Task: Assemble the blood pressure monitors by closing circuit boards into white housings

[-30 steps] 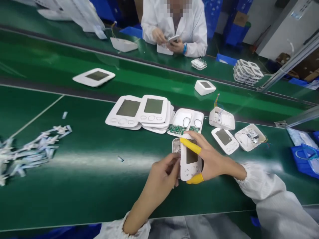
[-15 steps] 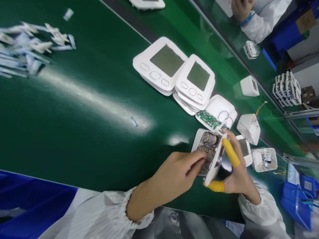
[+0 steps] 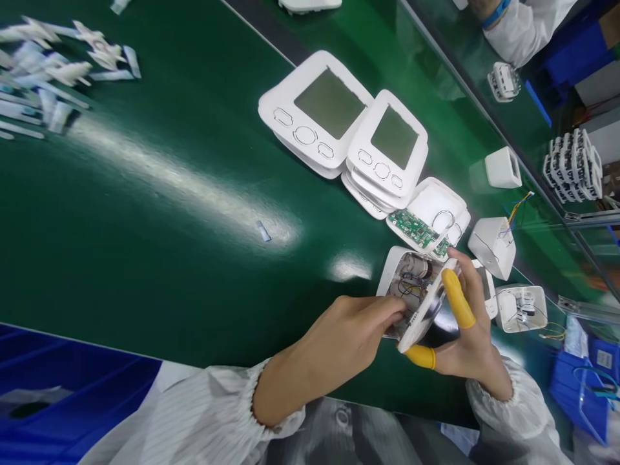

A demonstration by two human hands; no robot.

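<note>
My right hand (image 3: 462,336), with yellow finger cots on thumb and forefinger, grips a white front panel (image 3: 426,310) tilted on edge. Just left of it lies an open white rear housing (image 3: 404,281) with dark wires and a round part inside. My left hand (image 3: 346,342) reaches in with pinched fingertips at the housing's lower edge, between housing and panel; what they pinch is hidden. Both sit near the front edge of the green bench (image 3: 169,219).
Stacked white display panels (image 3: 339,123) and shells with green circuit boards (image 3: 421,226) lie beyond my hands. More open housings (image 3: 520,307) sit to the right. Paper strips (image 3: 53,64) litter the far left. A blue bin (image 3: 578,387) stands at right; another person's sleeve (image 3: 518,26) shows at top.
The view swung down and tilted. The front panel, held flat facing me a second ago, is now tipped on edge, exposing the wired housing, and my left fingers have moved into the gap.
</note>
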